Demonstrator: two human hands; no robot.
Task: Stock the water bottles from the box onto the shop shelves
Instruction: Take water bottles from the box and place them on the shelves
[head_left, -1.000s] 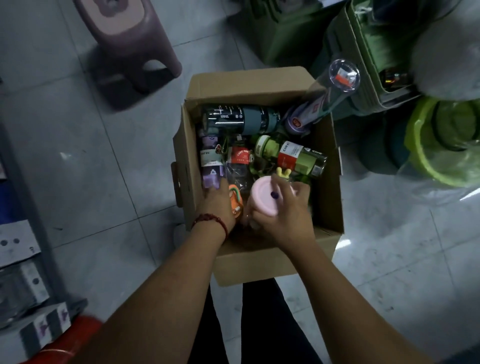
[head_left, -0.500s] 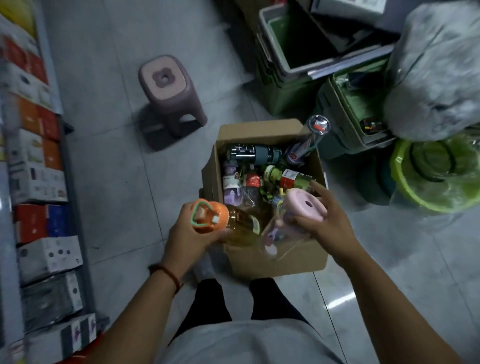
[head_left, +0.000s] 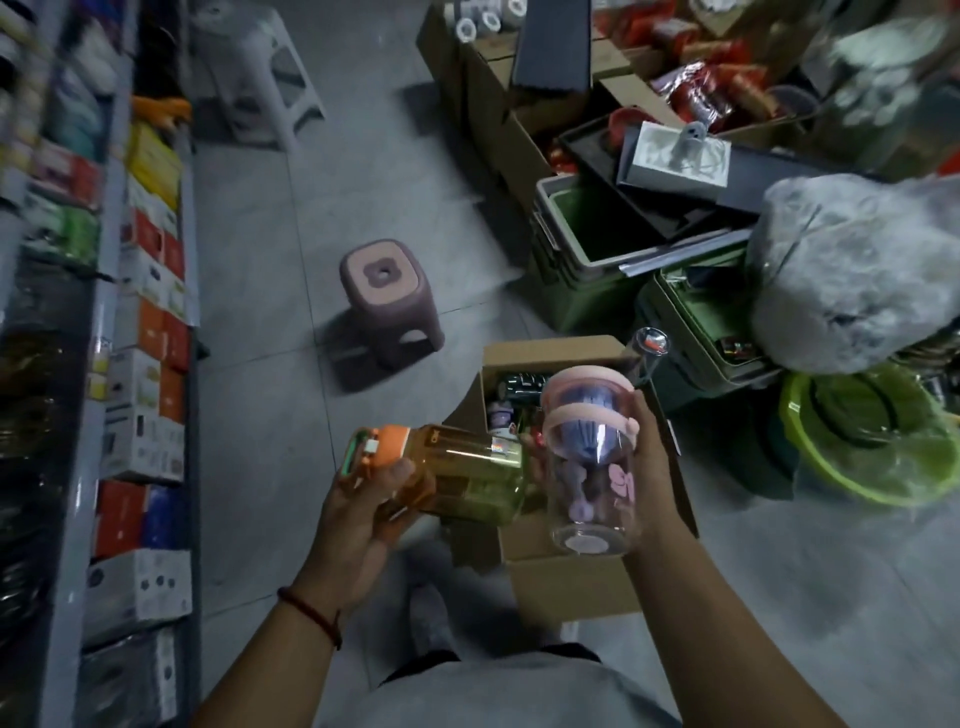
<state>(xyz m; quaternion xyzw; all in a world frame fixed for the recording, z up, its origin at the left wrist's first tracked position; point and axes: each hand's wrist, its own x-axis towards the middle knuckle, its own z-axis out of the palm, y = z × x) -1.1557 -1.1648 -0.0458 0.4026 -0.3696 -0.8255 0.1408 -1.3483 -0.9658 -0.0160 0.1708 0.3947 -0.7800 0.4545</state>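
My left hand (head_left: 358, 512) grips an orange-capped, yellow-green tinted bottle (head_left: 467, 478), held on its side near the cap. My right hand (head_left: 652, 462) holds a clear bottle with a pink lid (head_left: 589, 462) upright, with purple parts inside it. Both bottles hang above the open cardboard box (head_left: 566, 587) on the floor, which still holds several bottles, among them a dark one (head_left: 519, 384) and a tall clear one (head_left: 647, 351) leaning at the far right corner. The shop shelves (head_left: 104, 395) run along the left, packed with boxed goods.
A pink plastic stool (head_left: 387, 299) stands on the tiled floor beyond the box. Green crates (head_left: 587, 270), a grey wrapped bundle (head_left: 852, 275), a lime-green basin (head_left: 872, 441) and stacked cartons crowd the right. A white stool (head_left: 265, 67) sits far back.
Both hands lifted out of the box, each with a bottle, and rose toward me. The view tilted up, showing more of the aisle and shelves.
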